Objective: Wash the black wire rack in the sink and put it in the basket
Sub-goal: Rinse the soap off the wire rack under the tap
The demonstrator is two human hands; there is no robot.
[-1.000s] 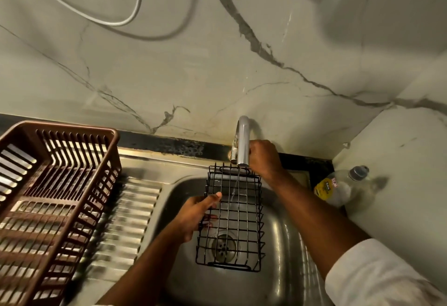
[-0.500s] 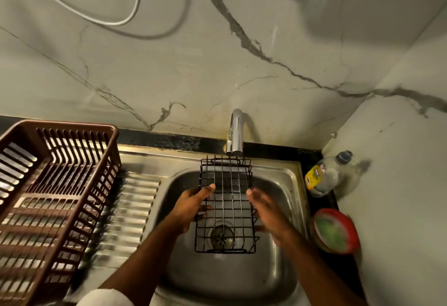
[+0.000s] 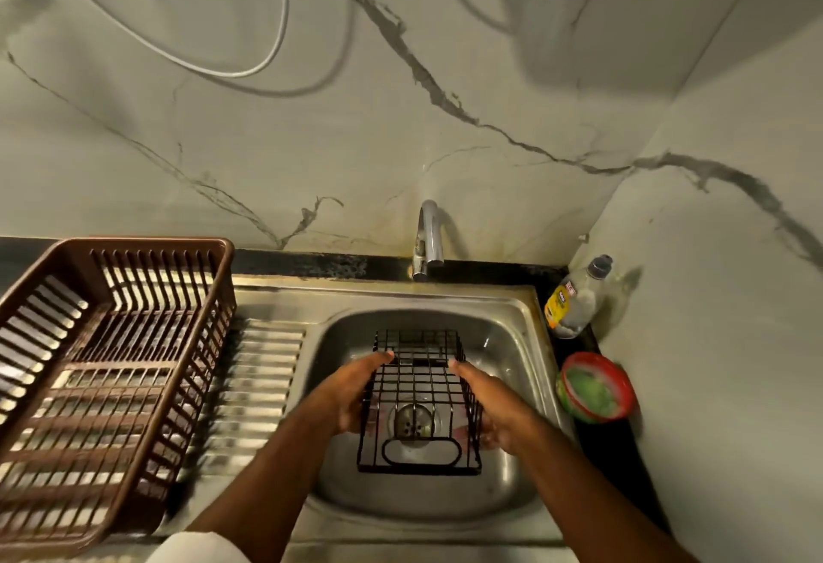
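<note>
Both hands flank the rack low in the sink, above the drain: the left hand and right hand lie along its long sides, thumbs over the top wires; the other fingers are hidden, so the grip cannot be fully told. The rack looks light and stiff, probably slick if wet, best held by those side rims. Left of the sink stands the basket; the tap is behind.
</note>
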